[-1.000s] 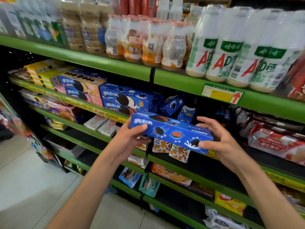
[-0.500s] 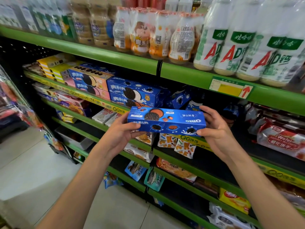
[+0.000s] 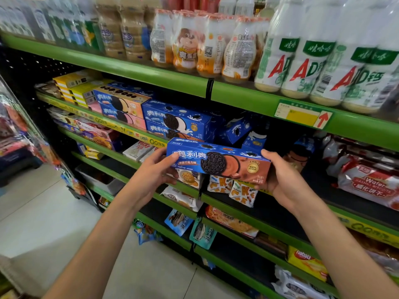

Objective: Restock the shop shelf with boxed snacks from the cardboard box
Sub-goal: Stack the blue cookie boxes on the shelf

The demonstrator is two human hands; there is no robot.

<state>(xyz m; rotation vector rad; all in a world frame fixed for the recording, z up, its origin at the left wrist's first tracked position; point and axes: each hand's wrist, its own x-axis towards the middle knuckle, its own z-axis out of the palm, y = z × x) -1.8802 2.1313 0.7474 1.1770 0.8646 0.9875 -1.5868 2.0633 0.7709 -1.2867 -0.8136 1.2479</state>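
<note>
Near the centre of the frame a blue Oreo box [image 3: 218,161] is held lengthwise between both hands, front face toward the camera, in the air in front of the green shelf [image 3: 138,71]. The left hand [image 3: 154,171] grips the box's left end, thumb curled over the front face and fingers behind. The right hand [image 3: 278,180] grips the right end, thumb on top and fingers wrapped underneath. Just behind and above the held box, stacked blue Oreo boxes [image 3: 179,121] lie on the second shelf, with pink-and-blue boxes [image 3: 121,104] to their left and yellow boxes [image 3: 71,83] further left. White AD bottles [image 3: 302,61] fill the upper right of the frame on the top shelf. Red wafer packs [image 3: 367,186] lie at the right edge
</note>
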